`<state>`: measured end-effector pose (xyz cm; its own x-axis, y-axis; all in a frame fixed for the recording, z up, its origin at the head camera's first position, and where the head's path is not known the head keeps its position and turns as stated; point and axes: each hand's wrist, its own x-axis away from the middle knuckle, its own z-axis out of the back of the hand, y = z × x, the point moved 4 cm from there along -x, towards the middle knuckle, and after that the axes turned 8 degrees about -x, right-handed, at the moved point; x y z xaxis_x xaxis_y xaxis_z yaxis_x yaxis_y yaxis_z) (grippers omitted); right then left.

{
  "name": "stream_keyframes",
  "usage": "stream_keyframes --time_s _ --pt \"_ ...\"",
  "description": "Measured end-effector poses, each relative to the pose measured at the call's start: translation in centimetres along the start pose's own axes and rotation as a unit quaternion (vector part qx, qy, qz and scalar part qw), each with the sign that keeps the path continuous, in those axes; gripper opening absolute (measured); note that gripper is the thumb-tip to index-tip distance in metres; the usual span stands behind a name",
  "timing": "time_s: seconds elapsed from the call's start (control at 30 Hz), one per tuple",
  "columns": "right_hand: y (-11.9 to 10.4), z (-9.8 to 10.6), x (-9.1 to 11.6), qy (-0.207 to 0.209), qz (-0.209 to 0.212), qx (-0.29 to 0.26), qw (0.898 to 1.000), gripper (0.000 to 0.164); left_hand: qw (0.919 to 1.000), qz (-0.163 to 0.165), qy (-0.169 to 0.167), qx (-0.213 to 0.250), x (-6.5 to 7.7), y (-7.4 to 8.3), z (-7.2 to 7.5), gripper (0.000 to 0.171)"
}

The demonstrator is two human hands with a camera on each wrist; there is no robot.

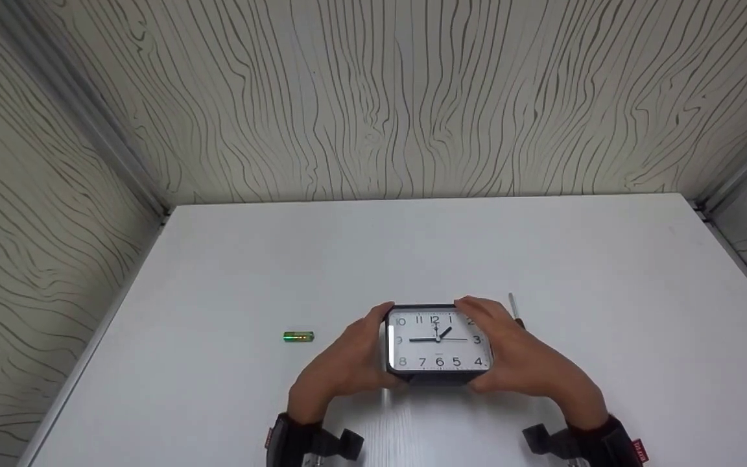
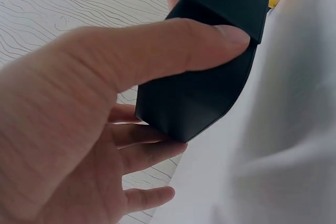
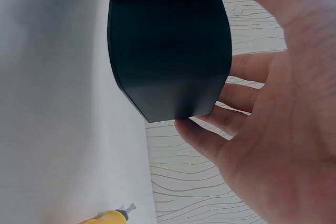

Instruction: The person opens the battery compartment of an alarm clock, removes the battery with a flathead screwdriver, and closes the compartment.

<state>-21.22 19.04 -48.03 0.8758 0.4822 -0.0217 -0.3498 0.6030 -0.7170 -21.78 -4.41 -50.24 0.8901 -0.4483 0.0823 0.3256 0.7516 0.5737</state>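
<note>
A rectangular alarm clock (image 1: 438,350) with a white dial and a dark case is held between both hands in the head view, its face turned up toward the camera. My left hand (image 1: 353,360) grips its left end and my right hand (image 1: 517,353) its right end. In the left wrist view, the thumb lies across the clock's dark casing (image 2: 205,90) while fingertips touch its far edge. The right wrist view has the casing (image 3: 168,51) with the right thumb at the top and fingers along its side.
A green battery (image 1: 298,336) lies on the white table (image 1: 250,259), left of the clock. Behind the right hand is a screwdriver (image 1: 513,305), partly hidden; its yellow handle (image 3: 109,217) shows in the right wrist view. Patterned panels (image 1: 373,97) stand around the table's back and sides.
</note>
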Motion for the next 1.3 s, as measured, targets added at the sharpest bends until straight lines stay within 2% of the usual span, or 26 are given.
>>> stream_keyframes --time_s 0.23,0.5,0.8,1.03,1.3 --pt "0.4 -0.5 0.0 -0.011 -0.003 0.004 1.000 0.108 0.9996 0.021 -0.016 0.000 -0.2 -0.4 -0.6 0.120" --pt "0.7 -1.1 -0.1 -0.029 -0.027 -0.002 0.999 0.110 0.9995 0.013 -0.027 0.012 -0.4 -0.7 -1.1 0.117" --pt "1.0 -1.3 -0.2 -0.034 -0.025 0.003 0.999 0.109 0.9996 0.004 -0.028 -0.008 -0.5 -1.0 -1.4 0.118" --pt "1.2 -1.6 -0.3 -0.037 -0.019 0.006 0.999 0.111 0.9993 0.008 -0.034 -0.012 -0.8 -1.3 -1.7 0.119" --pt "1.4 -1.9 -0.5 -0.045 -0.032 0.007 0.998 0.110 0.9990 0.020 -0.034 -0.023 -0.9 -1.4 -2.0 0.118"
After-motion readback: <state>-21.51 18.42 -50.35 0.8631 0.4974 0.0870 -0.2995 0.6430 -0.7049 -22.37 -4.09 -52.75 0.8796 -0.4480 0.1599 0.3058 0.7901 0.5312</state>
